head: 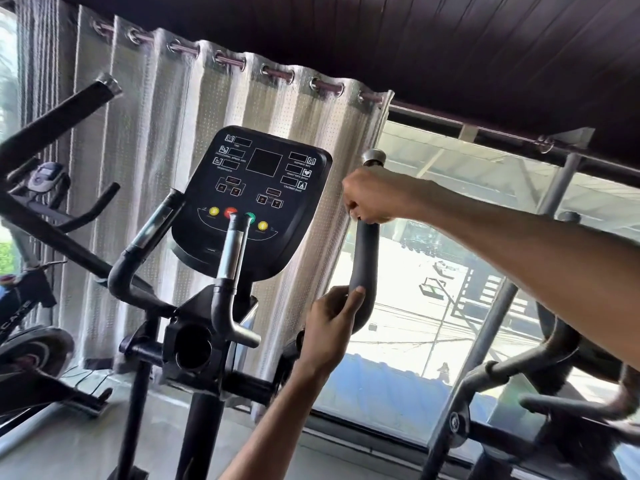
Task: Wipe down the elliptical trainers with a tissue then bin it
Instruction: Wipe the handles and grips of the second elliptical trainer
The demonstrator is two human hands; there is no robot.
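- Exercise bike [31,341] stands at the far left, its black handlebars reaching up across a pale eyelet curtain [138,150].
- In the middle is the elliptical trainer [194,355], with its black console [256,195] tilted toward the camera and a row of yellow, red and green buttons along the lower edge.
- Fixed handlebars [228,258], part chrome and part black foam, rise in front of the console.
- Just right of the console, the trainer's curved black swing handle [363,258] stands upright.
- The left hand [329,327] grips the handle's lower bend, fingers wrapped round it and thumb lying along the foam.
- The right hand [370,199] is closed tightly round the handle's upper part, just below the chrome end cap; whether the tissue is inside this fist cannot be told.
- Behind the arms, a window [433,306] shows a bright street.
- A second trainer [519,393] sits at the far right, blurred.
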